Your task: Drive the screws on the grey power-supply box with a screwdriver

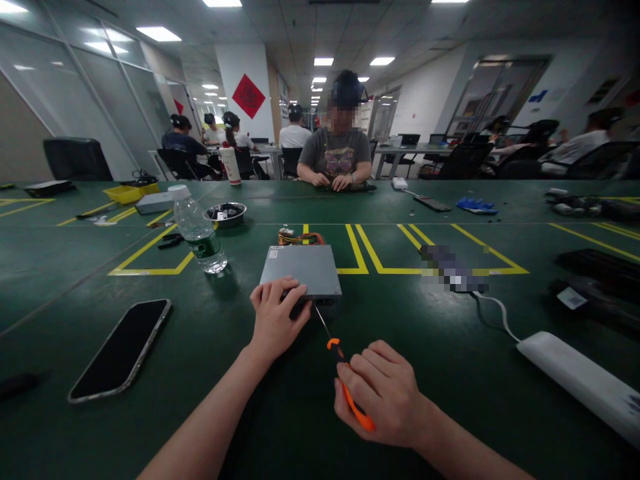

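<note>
A grey metal box (pixel 305 267), with a bundle of coloured cables (pixel 305 238) at its far side, lies flat on the green table (pixel 240 353). My left hand (pixel 277 317) rests on its near left edge, fingers bent over the top and front. In my right hand (pixel 383 393) is a screwdriver (pixel 356 405) with an orange and black handle, fingers wrapped round it. The shaft points up and left, and its tip is at the near face of the box, below the edge. Whether the tip sits in a screw cannot be made out.
A water bottle (pixel 200 233) and a metal bowl (pixel 227 214) stand left of the box. A phone (pixel 123 350) lies at left. On the right are a white power strip (pixel 580 380) and cable. Across the table sits a person (pixel 336 150); blue gloves (pixel 477 205) lie at far right.
</note>
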Available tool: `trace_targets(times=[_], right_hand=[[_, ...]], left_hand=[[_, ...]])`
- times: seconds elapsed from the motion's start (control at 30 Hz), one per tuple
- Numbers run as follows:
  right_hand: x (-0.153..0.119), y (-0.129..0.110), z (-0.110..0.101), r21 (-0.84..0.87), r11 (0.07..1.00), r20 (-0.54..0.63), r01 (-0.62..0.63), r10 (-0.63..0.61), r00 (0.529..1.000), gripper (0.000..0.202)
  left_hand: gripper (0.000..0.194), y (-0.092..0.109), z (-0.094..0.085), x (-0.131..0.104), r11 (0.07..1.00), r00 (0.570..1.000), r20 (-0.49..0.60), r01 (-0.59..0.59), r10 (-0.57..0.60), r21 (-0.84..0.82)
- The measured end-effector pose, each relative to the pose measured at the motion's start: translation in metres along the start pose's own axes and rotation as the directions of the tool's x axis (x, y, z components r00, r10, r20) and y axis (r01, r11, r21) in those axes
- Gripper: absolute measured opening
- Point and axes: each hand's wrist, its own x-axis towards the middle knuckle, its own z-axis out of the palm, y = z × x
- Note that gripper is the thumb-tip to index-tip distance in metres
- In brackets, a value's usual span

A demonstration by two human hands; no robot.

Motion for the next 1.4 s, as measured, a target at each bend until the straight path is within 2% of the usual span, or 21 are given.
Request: trace_targets(times=[0.4,0.63,0.9,1.0,1.03,1.17,1.3,1.4], right_hand=[[0.0,-0.006,0.002,-0.084,0.996,0.056,0.008,-0.003,0.998,0.005],[-0.001,-0.01,0.002,-0.102,0.992,0.046,0.071,-0.066,0.997,0.015],[-0.003,-0.01,0.006,-0.1,0.994,0.022,0.055,-0.053,0.998,0.008],[-0.001,-0.012,0.003,-0.088,0.996,0.038,0.018,-0.015,0.999,0.033],[0.0,-0.012,0.003,-0.085,0.996,0.056,0.007,-0.002,0.998,0.033],[0.0,-0.015,0.001,-0.07,0.997,0.077,0.015,-0.009,0.997,0.013],[0.002,-0.018,0.002,-0.09,0.994,0.069,0.054,-0.048,0.996,0.013],[0.005,-0.019,0.002,-0.085,0.996,0.071,0.033,-0.027,0.997,0.015]], left_hand=[[0.021,-0.001,0.002,-0.002,1.0,1.0,-0.003,-0.002,0.002,0.004],[0.021,-0.001,0.002,-0.001,1.0,1.0,-0.011,-0.004,0.005,0.011],[0.021,-0.001,0.001,-0.001,1.0,1.0,-0.014,-0.007,0.007,0.009],[0.021,-0.001,0.001,-0.002,1.0,1.0,-0.01,-0.008,0.008,0.012],[0.021,-0.001,0.001,-0.002,1.0,1.0,-0.008,-0.006,0.006,0.012],[0.021,0.0,0.001,-0.002,1.0,1.0,-0.01,-0.005,0.005,0.013],[0.02,0.001,0.001,-0.001,1.0,1.0,-0.013,-0.004,0.004,0.01],[0.02,0.001,0.001,-0.001,1.0,1.0,-0.014,-0.002,0.002,0.012]])
